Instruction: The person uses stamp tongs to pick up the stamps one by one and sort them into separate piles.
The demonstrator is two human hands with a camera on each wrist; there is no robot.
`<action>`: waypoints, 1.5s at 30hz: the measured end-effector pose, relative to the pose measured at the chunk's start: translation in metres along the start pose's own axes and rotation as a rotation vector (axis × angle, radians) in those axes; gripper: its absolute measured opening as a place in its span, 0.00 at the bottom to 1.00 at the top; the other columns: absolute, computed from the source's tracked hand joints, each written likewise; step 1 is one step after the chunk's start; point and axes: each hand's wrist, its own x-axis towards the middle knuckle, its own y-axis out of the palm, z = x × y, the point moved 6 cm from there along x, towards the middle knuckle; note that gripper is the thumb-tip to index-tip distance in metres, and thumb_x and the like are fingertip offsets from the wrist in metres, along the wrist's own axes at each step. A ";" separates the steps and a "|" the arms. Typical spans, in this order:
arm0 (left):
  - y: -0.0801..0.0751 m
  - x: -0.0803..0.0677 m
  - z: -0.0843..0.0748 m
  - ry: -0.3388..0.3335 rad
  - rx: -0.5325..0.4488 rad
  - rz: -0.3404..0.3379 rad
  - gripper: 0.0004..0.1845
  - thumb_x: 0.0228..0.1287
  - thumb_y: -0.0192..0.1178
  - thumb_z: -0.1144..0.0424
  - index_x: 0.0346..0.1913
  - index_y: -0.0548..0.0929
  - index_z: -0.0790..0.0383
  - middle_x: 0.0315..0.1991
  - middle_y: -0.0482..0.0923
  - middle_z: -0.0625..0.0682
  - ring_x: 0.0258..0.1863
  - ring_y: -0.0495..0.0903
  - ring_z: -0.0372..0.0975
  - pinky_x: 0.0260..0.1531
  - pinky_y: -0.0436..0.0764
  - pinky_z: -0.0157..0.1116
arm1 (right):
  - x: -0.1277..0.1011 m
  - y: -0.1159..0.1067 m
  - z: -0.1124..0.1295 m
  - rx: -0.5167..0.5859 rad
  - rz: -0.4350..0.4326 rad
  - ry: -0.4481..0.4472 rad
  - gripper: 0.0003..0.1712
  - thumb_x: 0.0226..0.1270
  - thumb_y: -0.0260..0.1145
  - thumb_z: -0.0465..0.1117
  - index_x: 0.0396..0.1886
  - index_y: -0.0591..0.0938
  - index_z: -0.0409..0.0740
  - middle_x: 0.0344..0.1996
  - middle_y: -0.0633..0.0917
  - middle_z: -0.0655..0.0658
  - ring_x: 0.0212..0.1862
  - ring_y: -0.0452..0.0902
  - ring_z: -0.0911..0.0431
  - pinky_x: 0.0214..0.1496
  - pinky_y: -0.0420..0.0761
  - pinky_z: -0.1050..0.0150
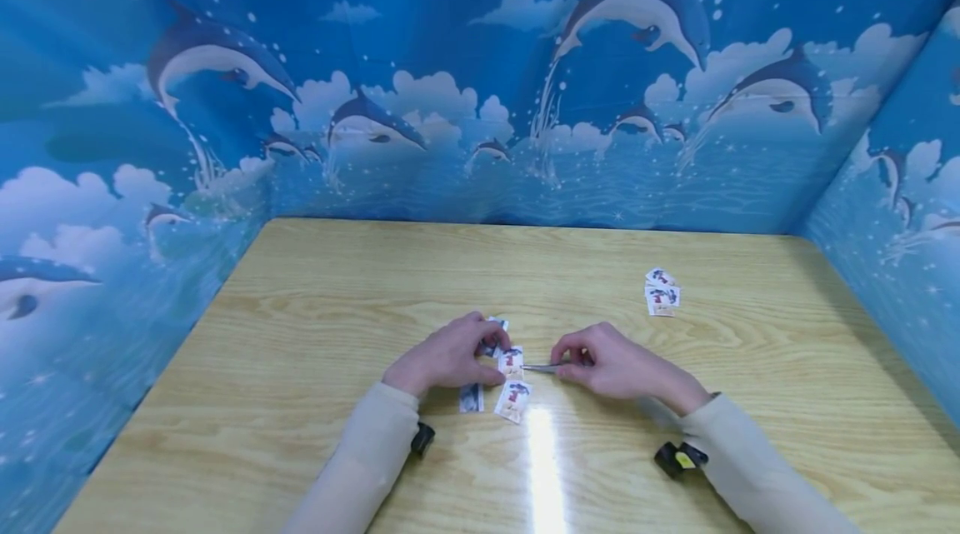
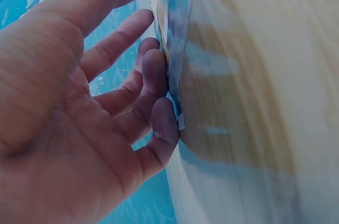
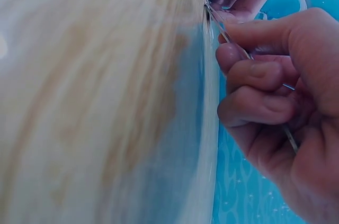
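Note:
My left hand [image 1: 455, 353] rests its thumb and fingertips on a small printed paper card [image 1: 512, 360] that lies flat on the table. Just below it lies a second card with the same picture [image 1: 513, 401]. A darker card [image 1: 472, 398] shows beside the left thumb, and another card [image 1: 498, 323] is partly hidden beneath the fingers. From the right, my right hand [image 1: 618, 362] pinches thin metal tweezers [image 1: 542, 367] between thumb and fingers. Their tip meets the right edge of the first card. In the right wrist view the tweezers [image 3: 218, 24] slant toward the left hand.
A small overlapping group of similar cards [image 1: 662, 298] lies toward the back right of the wooden table [image 1: 337, 292]. Dolphin-printed cloth [image 1: 465, 101] hangs behind the table and at its sides.

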 end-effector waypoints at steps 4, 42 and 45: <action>0.000 0.000 0.000 -0.007 0.003 0.003 0.18 0.60 0.74 0.54 0.53 0.83 0.46 0.48 0.75 0.47 0.43 0.73 0.39 0.46 0.76 0.40 | 0.000 0.000 0.000 0.013 0.001 0.000 0.05 0.68 0.70 0.40 0.42 0.88 0.50 0.21 0.79 0.58 0.22 0.68 0.67 0.26 0.71 0.70; -0.009 -0.005 -0.005 0.033 0.018 -0.061 0.16 0.63 0.72 0.58 0.53 0.84 0.51 0.46 0.80 0.47 0.42 0.77 0.36 0.45 0.79 0.36 | -0.037 -0.036 -0.037 0.121 -0.169 0.123 0.04 0.70 0.69 0.39 0.42 0.87 0.47 0.23 0.76 0.51 0.20 0.63 0.66 0.23 0.67 0.69; -0.010 -0.005 -0.006 0.037 0.022 -0.064 0.16 0.63 0.72 0.58 0.53 0.84 0.52 0.46 0.80 0.47 0.41 0.76 0.36 0.44 0.79 0.35 | -0.042 -0.040 -0.042 0.111 -0.192 0.139 0.04 0.70 0.68 0.38 0.41 0.87 0.47 0.23 0.76 0.51 0.19 0.62 0.66 0.23 0.67 0.68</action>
